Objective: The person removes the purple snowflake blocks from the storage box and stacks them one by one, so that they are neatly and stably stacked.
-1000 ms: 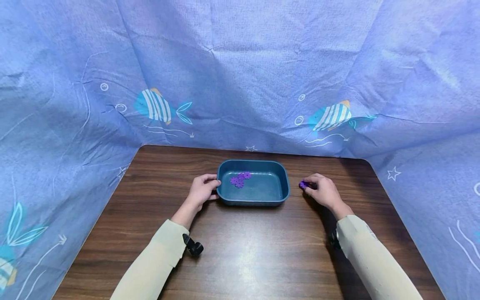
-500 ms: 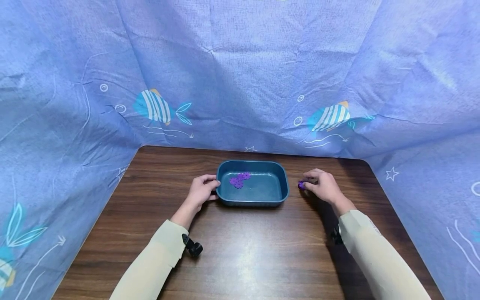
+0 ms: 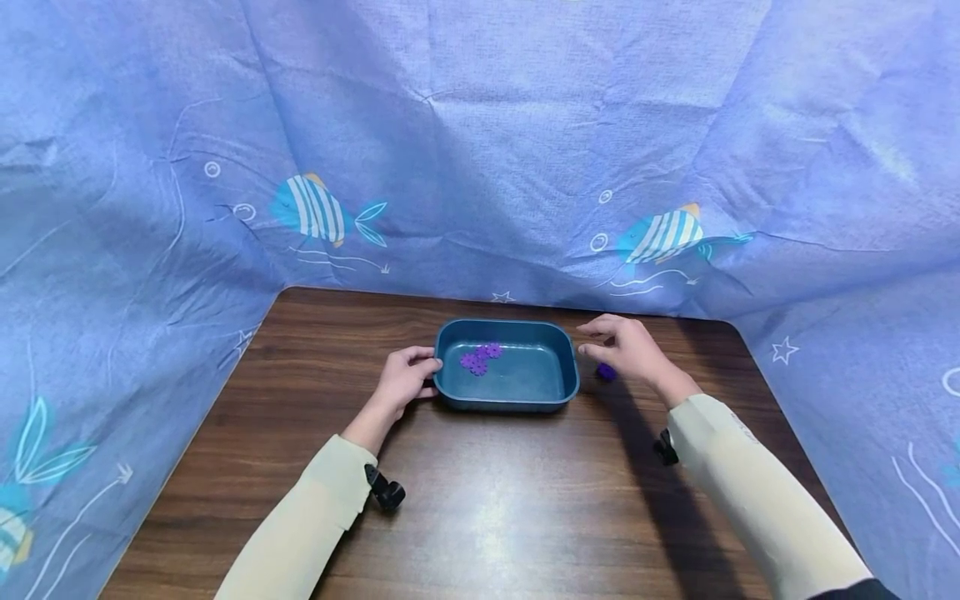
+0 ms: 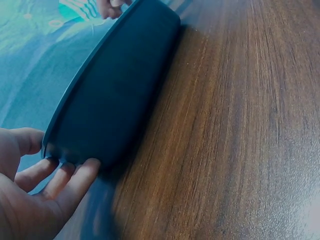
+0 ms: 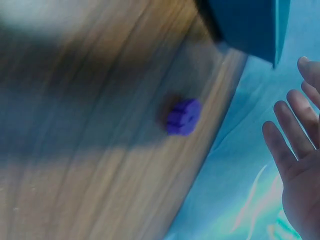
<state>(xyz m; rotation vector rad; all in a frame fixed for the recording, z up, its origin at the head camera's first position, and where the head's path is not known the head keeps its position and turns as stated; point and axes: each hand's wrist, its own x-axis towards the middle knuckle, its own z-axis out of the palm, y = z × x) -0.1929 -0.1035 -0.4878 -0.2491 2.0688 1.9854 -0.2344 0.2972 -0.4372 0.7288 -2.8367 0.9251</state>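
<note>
A dark teal plastic bin (image 3: 506, 407) stands on the table. My left hand (image 3: 403, 379) grips its left end, thumb at the rim and fingers against the outer wall, as the left wrist view shows on the bin's side (image 4: 110, 90). Inside the bin, toward the left, lie several purple flower-shaped pieces (image 3: 478, 362). To the right of the bin, a small thick purple piece with a notched edge (image 3: 606, 372), seemingly a stack, sits on the table. My right hand (image 3: 632, 348) hovers above and beside it, fingers extended and holding nothing visible; the right wrist view shows hand and purple piece (image 5: 184, 118) apart.
The brown wood-grain table (image 3: 480, 500) extends around the bin. A blue fabric curtain (image 3: 510, 167) with fish prints hangs behind and at both sides. A black camera mount (image 3: 386, 492) sits at the left wrist.
My right hand has let go of the purple piece, risen and shifted toward the bin with its fingers spread. The purple piece stays on the table. My left hand and the bin hold still.
</note>
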